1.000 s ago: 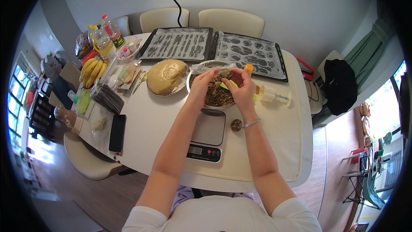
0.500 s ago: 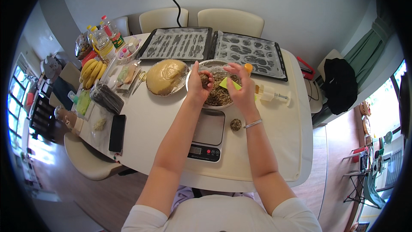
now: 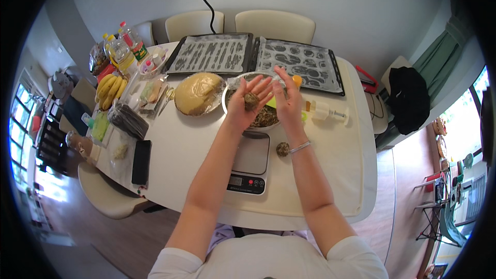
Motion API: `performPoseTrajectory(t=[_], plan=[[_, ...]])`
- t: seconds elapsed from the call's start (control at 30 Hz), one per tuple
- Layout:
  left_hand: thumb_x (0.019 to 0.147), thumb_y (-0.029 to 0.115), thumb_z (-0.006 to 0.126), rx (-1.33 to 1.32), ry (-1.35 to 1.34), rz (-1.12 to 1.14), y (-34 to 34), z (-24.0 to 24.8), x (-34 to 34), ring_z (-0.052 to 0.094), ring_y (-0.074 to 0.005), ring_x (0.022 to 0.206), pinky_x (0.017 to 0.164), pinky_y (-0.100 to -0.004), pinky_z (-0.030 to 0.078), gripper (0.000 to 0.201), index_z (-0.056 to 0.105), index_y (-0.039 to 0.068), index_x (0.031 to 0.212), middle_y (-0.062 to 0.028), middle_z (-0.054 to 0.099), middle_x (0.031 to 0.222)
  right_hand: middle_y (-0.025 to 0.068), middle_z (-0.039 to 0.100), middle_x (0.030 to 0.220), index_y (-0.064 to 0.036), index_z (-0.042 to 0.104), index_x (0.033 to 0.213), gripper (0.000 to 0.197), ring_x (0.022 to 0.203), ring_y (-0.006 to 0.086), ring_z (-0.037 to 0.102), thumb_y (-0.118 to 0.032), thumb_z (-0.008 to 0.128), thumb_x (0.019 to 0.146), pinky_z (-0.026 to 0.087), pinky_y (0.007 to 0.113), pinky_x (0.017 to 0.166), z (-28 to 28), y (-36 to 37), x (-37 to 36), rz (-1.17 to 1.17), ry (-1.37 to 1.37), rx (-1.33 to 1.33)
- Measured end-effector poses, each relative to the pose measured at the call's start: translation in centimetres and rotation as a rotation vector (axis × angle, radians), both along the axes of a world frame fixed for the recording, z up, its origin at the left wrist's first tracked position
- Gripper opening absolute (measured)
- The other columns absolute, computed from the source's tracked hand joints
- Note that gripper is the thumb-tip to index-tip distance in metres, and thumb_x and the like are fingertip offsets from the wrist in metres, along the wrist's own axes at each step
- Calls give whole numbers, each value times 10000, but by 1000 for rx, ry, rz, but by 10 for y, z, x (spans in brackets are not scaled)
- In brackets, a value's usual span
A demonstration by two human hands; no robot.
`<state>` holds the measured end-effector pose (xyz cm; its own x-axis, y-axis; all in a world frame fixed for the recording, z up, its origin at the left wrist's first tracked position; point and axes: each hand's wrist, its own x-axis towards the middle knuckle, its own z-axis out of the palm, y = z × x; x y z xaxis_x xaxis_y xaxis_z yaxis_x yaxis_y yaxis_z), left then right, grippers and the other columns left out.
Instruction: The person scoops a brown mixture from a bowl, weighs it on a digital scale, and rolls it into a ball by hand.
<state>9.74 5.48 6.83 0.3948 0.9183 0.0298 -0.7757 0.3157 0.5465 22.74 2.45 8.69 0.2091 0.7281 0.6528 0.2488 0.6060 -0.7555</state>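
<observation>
My left hand (image 3: 243,106) is cupped over the bowl, its fingers stretched out, with a dark brown-green ball of filling (image 3: 251,102) resting on the palm. Beside it my right hand (image 3: 289,101) is held up flat, fingers straight and apart from the ball. Both hands partly cover a white bowl (image 3: 226,97) of crumbly dark filling (image 3: 265,118). A yellow-green scraper (image 3: 272,102) shows between the hands, partly hidden by the right one. A second ball of filling (image 3: 282,149) lies on the table by my right wrist. Nearer me sits a kitchen scale (image 3: 250,160) with a bare plate.
Left of the bowl stands film-wrapped dough (image 3: 199,93). Two lined baking trays (image 3: 212,52) lie at the back. A cream plunger mould (image 3: 329,112) is on the right. Bananas (image 3: 110,90), oil bottles (image 3: 120,51) and a black phone (image 3: 141,161) occupy the left side.
My right hand has let go of the scraper and straightened its fingers upright. My left hand has opened out from around the ball, which now shows on the palm.
</observation>
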Motion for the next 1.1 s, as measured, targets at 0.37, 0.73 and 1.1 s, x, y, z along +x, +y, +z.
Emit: performPoseTrajectory(t=[0.37,0.73,1.1], plan=[[935,691,186,168,-69,336,2,15,-14,132,-364,1453,1189,-458,141,874,-50,83,1517,-254,146,1548,143,717,954,-19,696,1047,246,822,243,687,-189,554,941,496,320,778,20,-1,-72,305,-123,13],[929,701,247,-62,-219,129,1,5,-13,376,-319,1346,1108,-440,337,868,234,19,1465,-196,340,1489,55,604,621,29,606,674,512,564,154,559,-352,505,1001,438,304,536,4,20,-53,203,38,-144],[973,627,183,-51,-369,107,-24,5,-11,321,-307,1395,1157,-440,259,792,293,11,1458,-174,352,1494,144,558,1325,2,622,1174,578,1278,269,455,-436,268,1042,268,386,1118,-9,12,-51,249,90,-7]])
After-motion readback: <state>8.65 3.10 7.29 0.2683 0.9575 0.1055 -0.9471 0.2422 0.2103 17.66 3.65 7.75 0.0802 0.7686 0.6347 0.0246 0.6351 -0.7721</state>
